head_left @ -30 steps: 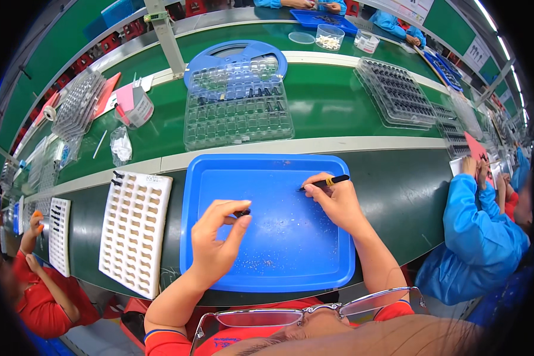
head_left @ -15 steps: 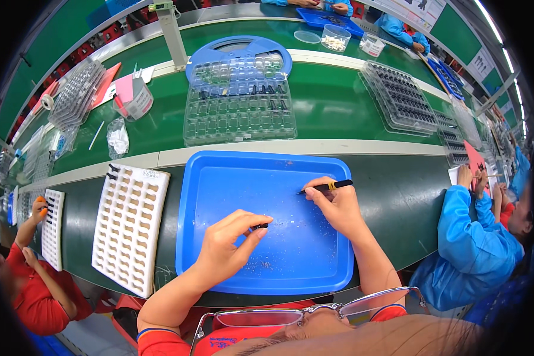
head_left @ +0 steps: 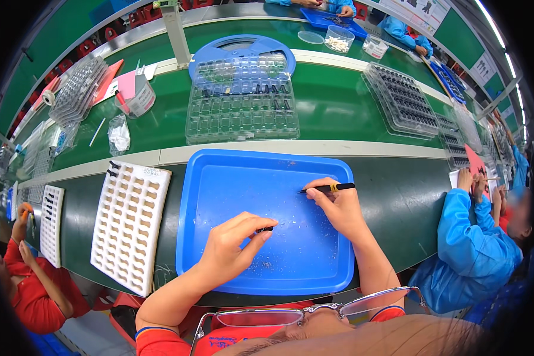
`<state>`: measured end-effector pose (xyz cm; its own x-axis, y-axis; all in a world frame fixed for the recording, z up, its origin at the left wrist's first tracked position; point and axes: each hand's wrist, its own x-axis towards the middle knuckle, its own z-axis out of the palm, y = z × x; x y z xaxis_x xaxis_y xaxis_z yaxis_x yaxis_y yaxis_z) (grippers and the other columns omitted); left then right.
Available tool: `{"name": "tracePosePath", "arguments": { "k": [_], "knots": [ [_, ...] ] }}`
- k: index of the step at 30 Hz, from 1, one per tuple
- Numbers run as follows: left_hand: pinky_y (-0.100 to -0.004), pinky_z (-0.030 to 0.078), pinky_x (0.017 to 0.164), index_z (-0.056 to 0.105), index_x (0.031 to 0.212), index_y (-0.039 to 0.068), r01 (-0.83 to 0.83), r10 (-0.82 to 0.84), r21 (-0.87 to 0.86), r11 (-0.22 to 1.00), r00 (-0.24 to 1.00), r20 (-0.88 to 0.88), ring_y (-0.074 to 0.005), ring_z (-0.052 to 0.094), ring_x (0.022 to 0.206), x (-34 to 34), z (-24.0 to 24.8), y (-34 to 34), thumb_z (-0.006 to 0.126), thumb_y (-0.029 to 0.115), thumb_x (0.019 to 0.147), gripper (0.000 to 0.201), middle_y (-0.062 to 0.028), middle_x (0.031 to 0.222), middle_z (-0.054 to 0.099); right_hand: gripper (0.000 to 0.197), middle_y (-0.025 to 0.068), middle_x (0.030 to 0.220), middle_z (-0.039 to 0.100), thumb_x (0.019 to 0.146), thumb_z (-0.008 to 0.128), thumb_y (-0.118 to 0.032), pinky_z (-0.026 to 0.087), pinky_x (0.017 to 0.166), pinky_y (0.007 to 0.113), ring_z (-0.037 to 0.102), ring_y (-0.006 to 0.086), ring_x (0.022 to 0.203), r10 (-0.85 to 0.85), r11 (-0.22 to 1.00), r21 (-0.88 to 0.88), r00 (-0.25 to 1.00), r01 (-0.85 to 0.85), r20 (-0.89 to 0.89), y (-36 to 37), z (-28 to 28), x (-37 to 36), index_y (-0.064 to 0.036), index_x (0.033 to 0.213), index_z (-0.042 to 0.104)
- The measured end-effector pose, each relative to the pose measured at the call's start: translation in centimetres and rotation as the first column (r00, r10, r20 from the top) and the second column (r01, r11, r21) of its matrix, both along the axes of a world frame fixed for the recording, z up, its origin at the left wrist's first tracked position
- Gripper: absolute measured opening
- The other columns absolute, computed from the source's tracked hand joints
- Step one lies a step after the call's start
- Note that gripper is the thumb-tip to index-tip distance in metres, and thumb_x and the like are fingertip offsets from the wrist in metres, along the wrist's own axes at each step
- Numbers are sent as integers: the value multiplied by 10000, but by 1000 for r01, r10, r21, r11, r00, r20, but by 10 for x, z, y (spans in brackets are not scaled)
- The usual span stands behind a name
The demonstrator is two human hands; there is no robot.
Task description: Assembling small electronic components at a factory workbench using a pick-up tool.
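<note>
A small black part (head_left: 266, 229) is pinched between the thumb and fingers of my left hand (head_left: 231, 240), above the middle of the blue tray (head_left: 264, 283). Most of that part is hidden by my fingers, so its exact kind does not show. In my right hand (head_left: 337, 207) is a slim black pen-like tool (head_left: 340, 187) with a yellow band, its dark tip pointing left over the tray. The tip is apart from the black part. Pale crumbs and specks are scattered across the tray's floor.
Left of the blue tray lies a white foam tray (head_left: 130, 228) with rows of hollows and a few black pieces in its far corner. Clear plastic blister trays (head_left: 243, 113) stand on the green shelf beyond. Co-workers sit at both sides, one in a blue sleeve (head_left: 471, 237) on the right.
My left hand has shifted slightly right with the black part. My right hand has hardly moved. At the far left, a co-worker's hand has drawn away from a white tray.
</note>
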<state>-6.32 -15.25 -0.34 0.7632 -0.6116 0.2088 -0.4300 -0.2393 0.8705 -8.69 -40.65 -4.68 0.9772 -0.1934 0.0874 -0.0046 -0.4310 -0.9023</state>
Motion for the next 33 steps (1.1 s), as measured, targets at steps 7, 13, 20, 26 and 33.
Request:
{"name": "tracePosePath", "arguments": {
  "k": [7,13,20,26,33],
  "knots": [
    [-293,538,701,692,1049,33,3,-3,-3,1000,1000,21,-205,660,805,-2,-1,-2,687,-24,836,221,-115,957,693,141,93,813,706,909,658,-118,520,681,264,673,129,743,23,1000,13,1000,-23,-7,1,6,-4,2,977,687],
    [-337,532,647,688,1025,48,-7,9,-20,1000,994,105,-262,668,761,-2,-3,-1,692,21,837,191,-120,899,685,146,82,816,707,911,663,-132,517,667,263,656,122,714,11,1000,20,1000,-11,22,2,2,-2,-5,978,691],
    [-343,531,652,686,1022,48,-2,4,-18,1000,995,102,-269,669,770,-1,-3,-2,688,22,838,186,-121,898,685,152,80,830,710,910,668,-144,522,676,272,657,132,716,3,1000,7,1000,-4,28,2,2,-1,-15,985,699],
    [-350,532,659,683,1020,48,0,1,-7,1000,995,101,-273,667,774,-2,-3,-3,685,25,840,182,-119,893,682,162,84,847,713,908,673,-152,521,681,275,655,135,718,3,1000,20,1000,-3,16,2,2,-2,-22,999,704],
    [-351,533,660,681,1024,53,6,-6,2,1000,995,101,-275,666,777,-2,-3,-2,686,26,839,188,-116,899,681,166,90,803,703,910,672,-169,506,647,276,635,140,671,2,1000,-14,1000,-2,14,3,1,0,-31,997,702]
  ]
}}
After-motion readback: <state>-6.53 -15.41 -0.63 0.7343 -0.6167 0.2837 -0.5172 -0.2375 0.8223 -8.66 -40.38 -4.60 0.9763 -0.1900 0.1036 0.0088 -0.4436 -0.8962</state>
